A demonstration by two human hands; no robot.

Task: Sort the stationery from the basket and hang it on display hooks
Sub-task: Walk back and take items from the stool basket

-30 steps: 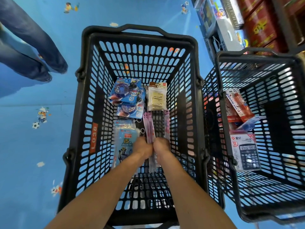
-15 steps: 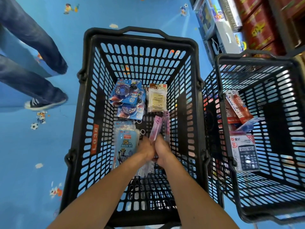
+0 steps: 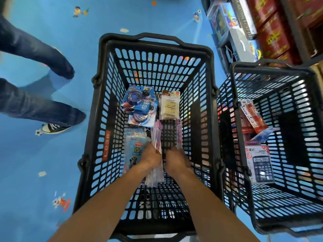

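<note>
Reaching down into the black basket (image 3: pixel 111 119) in the middle of the frame, two bare arms come in from the bottom edge. The left hand (image 3: pixel 151 155) grips a bunch of pink packs (image 3: pixel 156 135). They are long and thin, sticking up past the hand and trailing down under the wrist. The right hand (image 3: pixel 176 158) is just beside it, with its tips at the low end of a lone pink pack (image 3: pixel 178 133) lying flat on the basket bottom. Its fingers are tucked out of sight, so I cannot tell if it has hold of that pack or only touches it.

I think the step is picking up all the pink ones so they can go on one hook together. To do it well, the right hand should pinch the lone pack by its end, slide it onto the bunch and line up the tops. Lift slowly, as thin packs could slip or catch in the basket's holes.

Left of the bunch lies a blue ruler set (image 3: pixel 134 149). Higher up sit blue toy packs (image 3: pixel 139 102) with a cream pack (image 3: pixel 169 106) beside them. At the right of the frame a second basket (image 3: pixel 234 102) holds a calculator pack (image 3: pixel 260 165). Under it all is a bright blue floor (image 3: pixel 43 172) with little cartoon pictures. At the upper left are someone's legs in jeans (image 3: pixel 35 105), and at the upper right are shelves (image 3: pixel 244 32) with boxes. No hooks are in sight.
</note>
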